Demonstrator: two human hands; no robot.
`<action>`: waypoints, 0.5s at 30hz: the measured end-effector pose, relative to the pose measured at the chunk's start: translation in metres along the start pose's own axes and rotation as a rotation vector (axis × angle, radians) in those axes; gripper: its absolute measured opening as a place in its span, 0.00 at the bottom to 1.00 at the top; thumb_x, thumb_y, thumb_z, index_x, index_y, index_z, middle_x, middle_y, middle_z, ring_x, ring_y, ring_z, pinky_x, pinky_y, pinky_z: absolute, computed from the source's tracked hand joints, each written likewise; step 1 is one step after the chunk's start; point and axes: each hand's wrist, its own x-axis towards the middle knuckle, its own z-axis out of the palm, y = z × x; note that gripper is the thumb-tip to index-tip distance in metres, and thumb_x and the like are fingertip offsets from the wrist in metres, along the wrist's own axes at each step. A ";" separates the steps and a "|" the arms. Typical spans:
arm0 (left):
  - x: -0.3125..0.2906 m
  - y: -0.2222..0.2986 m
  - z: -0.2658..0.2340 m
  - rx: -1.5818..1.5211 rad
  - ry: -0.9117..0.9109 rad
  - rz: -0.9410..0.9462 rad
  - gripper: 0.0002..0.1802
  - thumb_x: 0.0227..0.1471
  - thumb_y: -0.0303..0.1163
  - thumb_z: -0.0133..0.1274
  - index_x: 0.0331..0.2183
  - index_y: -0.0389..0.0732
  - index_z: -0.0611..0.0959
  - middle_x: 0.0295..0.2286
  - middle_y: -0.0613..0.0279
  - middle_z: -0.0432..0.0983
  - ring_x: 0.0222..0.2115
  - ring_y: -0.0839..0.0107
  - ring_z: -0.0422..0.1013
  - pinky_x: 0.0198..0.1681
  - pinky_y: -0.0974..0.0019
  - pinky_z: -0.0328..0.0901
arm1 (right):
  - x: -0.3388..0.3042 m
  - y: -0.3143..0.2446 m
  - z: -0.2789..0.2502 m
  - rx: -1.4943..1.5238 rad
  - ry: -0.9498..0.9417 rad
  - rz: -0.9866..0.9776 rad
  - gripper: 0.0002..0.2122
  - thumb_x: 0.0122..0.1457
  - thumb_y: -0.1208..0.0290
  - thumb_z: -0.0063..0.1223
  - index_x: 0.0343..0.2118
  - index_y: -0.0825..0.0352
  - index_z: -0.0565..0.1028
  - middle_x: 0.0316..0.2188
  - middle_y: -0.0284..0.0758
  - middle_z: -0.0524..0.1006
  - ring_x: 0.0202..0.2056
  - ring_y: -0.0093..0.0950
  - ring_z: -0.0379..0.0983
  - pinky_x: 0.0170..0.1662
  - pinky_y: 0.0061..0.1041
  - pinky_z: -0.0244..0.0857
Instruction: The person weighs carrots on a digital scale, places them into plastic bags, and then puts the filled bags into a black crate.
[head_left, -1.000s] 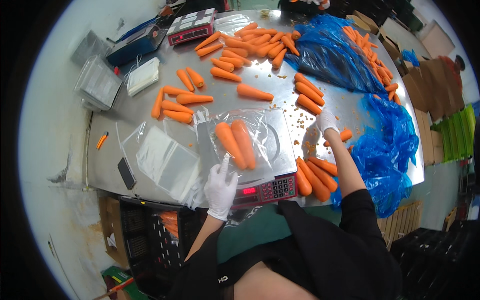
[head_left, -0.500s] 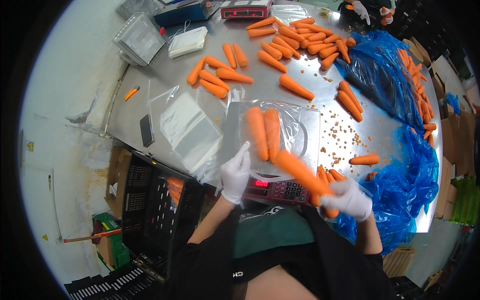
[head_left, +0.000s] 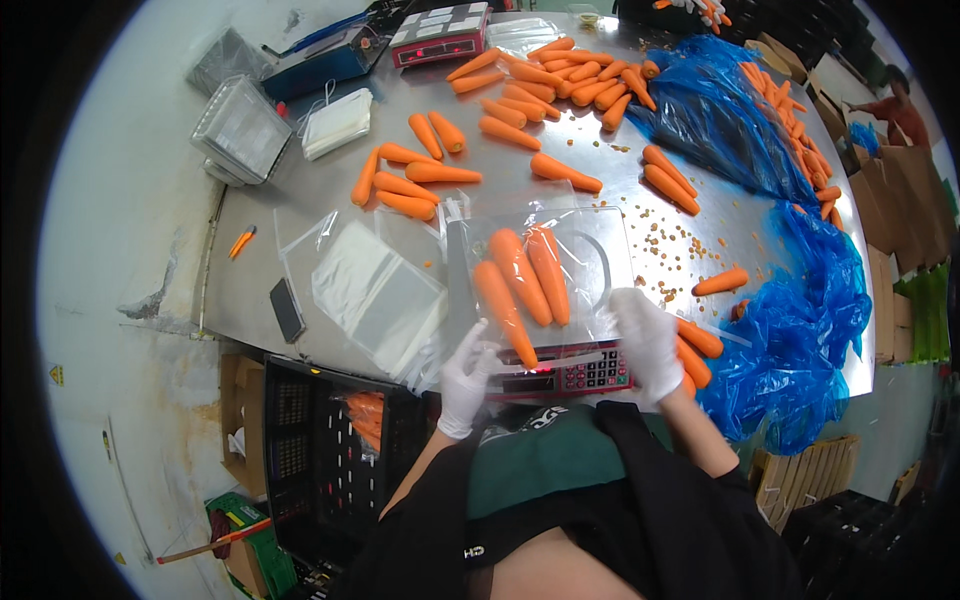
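- Centrally, three carrots (head_left: 520,277) lie inside a clear bag (head_left: 576,242) on the scale (head_left: 597,376).
- Left hand (head_left: 468,382): gloved, at the bag's near edge; whether it grips cannot be told.
- Right hand (head_left: 646,346): gloved, blurred, at the scale's right side, near loose carrots (head_left: 700,338); grip unclear.

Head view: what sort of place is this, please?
Most likely a vegetable packing room: loose carrots lie across a metal table, the nearer scale bears three more carrots, and flat clear bags lie to its left.
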 end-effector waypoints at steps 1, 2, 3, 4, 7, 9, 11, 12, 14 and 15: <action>-0.001 0.004 -0.005 -0.090 0.012 -0.063 0.31 0.58 0.34 0.52 0.59 0.34 0.62 0.33 0.59 0.76 0.27 0.80 0.71 0.33 0.76 0.68 | 0.018 0.008 -0.016 -0.314 0.065 0.094 0.16 0.66 0.61 0.42 0.30 0.72 0.72 0.22 0.46 0.72 0.25 0.40 0.70 0.29 0.34 0.64; 0.003 0.005 -0.007 -0.107 0.009 -0.111 0.31 0.58 0.31 0.52 0.59 0.35 0.62 0.30 0.60 0.76 0.28 0.79 0.72 0.32 0.76 0.68 | 0.031 0.026 -0.024 -0.476 0.007 0.150 0.21 0.65 0.56 0.43 0.26 0.73 0.71 0.18 0.48 0.70 0.20 0.42 0.65 0.27 0.36 0.62; 0.012 0.011 -0.003 -0.067 -0.032 -0.122 0.30 0.57 0.29 0.51 0.59 0.36 0.63 0.29 0.62 0.75 0.28 0.80 0.71 0.32 0.75 0.69 | 0.035 0.065 -0.023 -0.402 -0.117 0.135 0.23 0.63 0.54 0.45 0.21 0.72 0.71 0.14 0.43 0.69 0.17 0.36 0.63 0.23 0.33 0.59; 0.019 0.020 0.005 -0.025 -0.071 -0.133 0.29 0.56 0.27 0.50 0.59 0.37 0.64 0.28 0.64 0.74 0.28 0.80 0.71 0.33 0.75 0.69 | 0.039 0.105 -0.021 -0.320 -0.244 0.129 0.26 0.62 0.51 0.48 0.17 0.71 0.71 0.11 0.38 0.69 0.14 0.30 0.61 0.19 0.30 0.55; 0.032 0.013 0.002 -0.134 -0.132 -0.144 0.28 0.54 0.23 0.48 0.57 0.36 0.66 0.26 0.68 0.73 0.26 0.81 0.70 0.31 0.76 0.68 | 0.035 0.075 0.009 0.117 -0.542 0.514 0.24 0.58 0.51 0.53 0.16 0.70 0.76 0.11 0.29 0.68 0.15 0.17 0.60 0.17 0.21 0.52; 0.059 0.018 0.001 -0.264 -0.150 -0.151 0.29 0.53 0.20 0.48 0.57 0.36 0.67 0.25 0.68 0.73 0.26 0.82 0.69 0.30 0.77 0.67 | 0.047 0.065 0.016 0.147 -0.373 0.488 0.17 0.57 0.59 0.55 0.19 0.68 0.77 0.15 0.29 0.71 0.17 0.16 0.63 0.18 0.20 0.55; 0.101 0.045 -0.009 -0.492 -0.161 -0.187 0.27 0.49 0.19 0.49 0.54 0.36 0.69 0.27 0.67 0.73 0.25 0.80 0.70 0.28 0.77 0.67 | 0.081 0.035 0.014 0.531 -0.345 0.535 0.10 0.55 0.65 0.55 0.25 0.67 0.77 0.20 0.30 0.74 0.20 0.18 0.68 0.21 0.18 0.61; 0.125 0.063 -0.010 -0.492 -0.201 -0.099 0.26 0.50 0.20 0.49 0.53 0.36 0.69 0.28 0.66 0.73 0.24 0.79 0.70 0.26 0.76 0.67 | 0.117 0.060 0.017 0.639 -0.307 0.331 0.06 0.54 0.69 0.53 0.29 0.66 0.77 0.23 0.31 0.75 0.21 0.20 0.71 0.23 0.18 0.63; 0.164 0.107 -0.033 -0.531 -0.216 0.007 0.20 0.53 0.20 0.48 0.49 0.36 0.71 0.26 0.65 0.72 0.21 0.79 0.68 0.26 0.74 0.66 | 0.174 0.007 0.016 0.698 -0.250 0.398 0.06 0.55 0.69 0.52 0.31 0.65 0.75 0.25 0.30 0.75 0.24 0.19 0.71 0.24 0.16 0.62; 0.180 0.126 -0.041 -0.496 -0.174 0.071 0.16 0.54 0.21 0.49 0.46 0.35 0.72 0.26 0.63 0.71 0.21 0.79 0.67 0.25 0.73 0.65 | 0.194 -0.003 0.015 0.842 -0.202 0.404 0.05 0.56 0.70 0.52 0.32 0.65 0.75 0.25 0.30 0.75 0.24 0.18 0.71 0.24 0.16 0.62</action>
